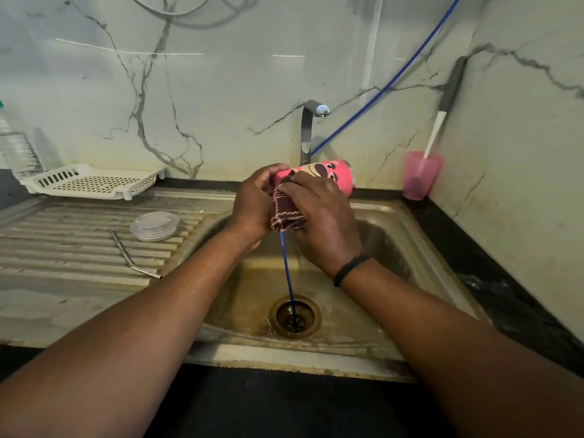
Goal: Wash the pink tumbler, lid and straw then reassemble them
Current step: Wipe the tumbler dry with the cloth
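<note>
While we rub: our left hand [252, 203] holds the pink tumbler [325, 178] sideways over the sink [395, 222]; our right hand [322, 216] grips a dark cloth [286, 213].
Could go wrong: wet tumbler may slip and drop.
Left side: lid [155, 226] and straw [132, 257] wait.
Far right: pink cup [422, 178] holds a brush [437, 131].

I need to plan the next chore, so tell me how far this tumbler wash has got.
Done: the tumbler is taken apart; the clear lid and metal straw lie on the drainboard. In hand: the left hand holds the pink tumbler over the sink while the right hand works a maroon cloth on it. Left: reassembly; whether lid and straw are washed cannot be told.
</note>
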